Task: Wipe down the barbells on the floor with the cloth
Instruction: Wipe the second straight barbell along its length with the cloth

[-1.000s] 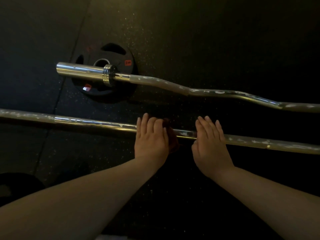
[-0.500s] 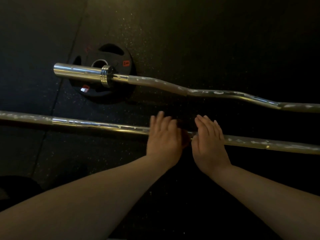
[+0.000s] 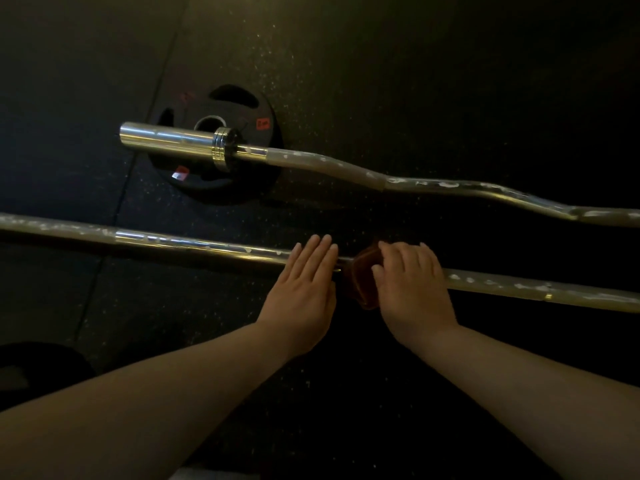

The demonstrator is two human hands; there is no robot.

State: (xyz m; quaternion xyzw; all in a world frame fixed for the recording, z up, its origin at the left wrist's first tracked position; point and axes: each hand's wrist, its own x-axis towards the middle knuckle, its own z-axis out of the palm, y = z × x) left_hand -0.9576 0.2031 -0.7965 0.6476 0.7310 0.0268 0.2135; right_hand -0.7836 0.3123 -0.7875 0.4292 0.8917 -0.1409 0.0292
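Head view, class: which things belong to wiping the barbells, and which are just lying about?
In the job: straight barbell; curl bar; cloth on the straight barbell; left hand resting flat on that bar; right hand gripping the cloth.
Lying about: weight plate under the curl bar's sleeve.

Bare left hand (image 3: 304, 289), bare right hand (image 3: 412, 289), bare forearms (image 3: 156, 403)

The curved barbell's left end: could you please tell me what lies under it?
A black weight plate lies flat beneath the curved barbell, its centre hole showing above the sleeve. The strip of plate directly below the sleeve is covered.
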